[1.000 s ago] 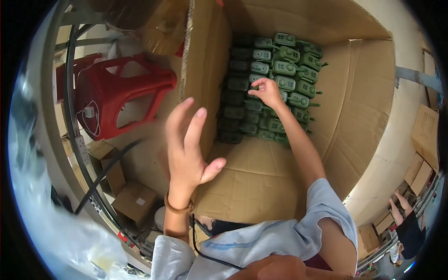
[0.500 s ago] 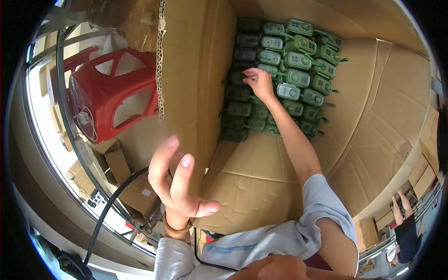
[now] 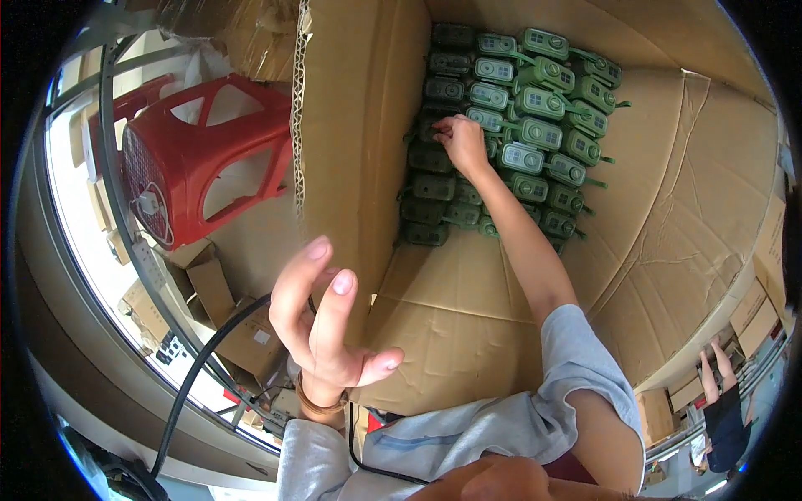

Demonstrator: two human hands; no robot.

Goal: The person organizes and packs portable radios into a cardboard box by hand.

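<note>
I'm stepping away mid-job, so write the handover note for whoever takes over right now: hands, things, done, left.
Left hand: raised and open beside the box's left flap, holding nothing.
Right hand: reached deep into the big cardboard box, fingers curled on a green device in the stack; whether the grip has closed cannot be told.
Green devices: packed in neat rows against the far wall of the box.
Red plastic stool: outside the box, to the left.
Done: several rows stacked.
Left: the near half of the box floor holds no devices.
</note>
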